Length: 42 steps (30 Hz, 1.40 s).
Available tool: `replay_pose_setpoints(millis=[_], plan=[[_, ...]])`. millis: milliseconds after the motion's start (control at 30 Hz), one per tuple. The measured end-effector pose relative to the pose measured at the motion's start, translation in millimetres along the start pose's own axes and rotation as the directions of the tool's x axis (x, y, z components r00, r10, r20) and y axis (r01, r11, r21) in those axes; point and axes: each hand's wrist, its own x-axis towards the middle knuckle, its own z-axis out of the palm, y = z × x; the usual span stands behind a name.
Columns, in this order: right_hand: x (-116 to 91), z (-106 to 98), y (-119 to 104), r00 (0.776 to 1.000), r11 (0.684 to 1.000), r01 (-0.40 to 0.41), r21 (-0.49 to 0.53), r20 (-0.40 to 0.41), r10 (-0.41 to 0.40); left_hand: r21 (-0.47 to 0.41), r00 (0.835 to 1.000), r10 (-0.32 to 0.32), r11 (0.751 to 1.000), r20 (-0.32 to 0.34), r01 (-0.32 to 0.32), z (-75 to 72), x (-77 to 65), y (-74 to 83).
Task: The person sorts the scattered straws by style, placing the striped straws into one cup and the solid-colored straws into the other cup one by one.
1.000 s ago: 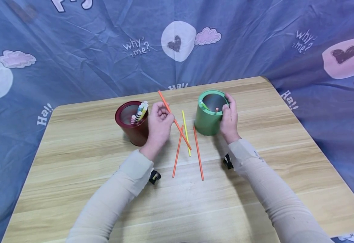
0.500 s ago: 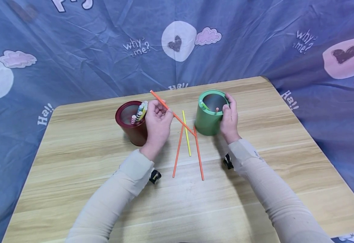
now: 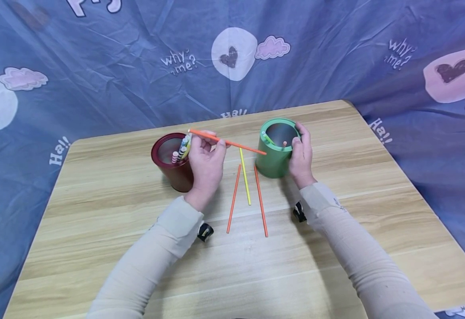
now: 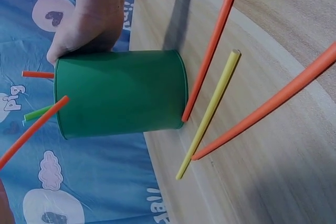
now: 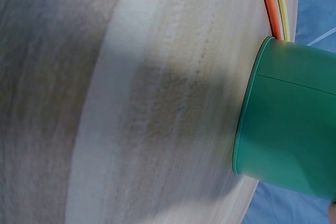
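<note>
My left hand (image 3: 206, 166) pinches an orange straw (image 3: 242, 146) between thumb and fingers, holding it nearly level above the table. The straw's right end overlaps the upper side of a green can (image 3: 270, 164); whether they touch I cannot tell. My right hand (image 3: 302, 155) grips that can at its right rim, fingers behind and thumb in front. A green straw (image 3: 268, 138) and an orange-red one stick up inside it. Between the cans lie a yellow straw (image 3: 246, 181) and two orange straws, the left one (image 3: 234, 199) and the right one (image 3: 261, 204).
Left of my left hand stands a dark red can (image 3: 176, 175) with several striped straws (image 3: 183, 153) in it. The wooden table (image 3: 97, 199) ends at the back against a blue printed cloth (image 3: 117, 66).
The orange straw in my left hand has turned from steeply slanted to nearly level, its right end rising to the green can. My right hand and both cans have stayed in place.
</note>
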Motion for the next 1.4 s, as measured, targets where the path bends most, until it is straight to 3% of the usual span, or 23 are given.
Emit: replay_pose_setpoints(millis=[400, 633, 867, 1100, 1400], plan=[[0.6, -0.5, 1.7, 1.000, 1.000, -0.008, -0.012, 0.000, 0.008, -0.006, 0.999, 0.033, 0.999, 0.005, -0.033, 4.3, 0.2, 4.4], [8.8, -2.4, 33.3, 1.000, 1.000, -0.014, -0.004, -0.006, 0.014, -0.025, 1.000, 0.015, 1.000, 0.007, -0.015, 5.9, 1.3, 8.1], [9.5, -1.6, 40.1, 1.000, 1.000, -0.008, -0.013, -0.022, 0.008, -0.055, 1.000, -0.008, 0.998, -0.002, 0.008, 8.7, 1.3, 6.9], [9.5, -2.5, 34.3, 1.000, 1.000, -0.009, 0.013, 0.001, 0.009, -0.038, 1.000, -0.007, 0.999, 0.016, 0.008, 11.2, -1.4, 3.6], [0.0, -1.0, -1.6, 1.000, 1.000, -0.024, -0.013, 0.008, 0.024, 0.020, 0.998, -0.043, 0.999, 0.034, 0.043, 12.7, -3.2, -1.5]])
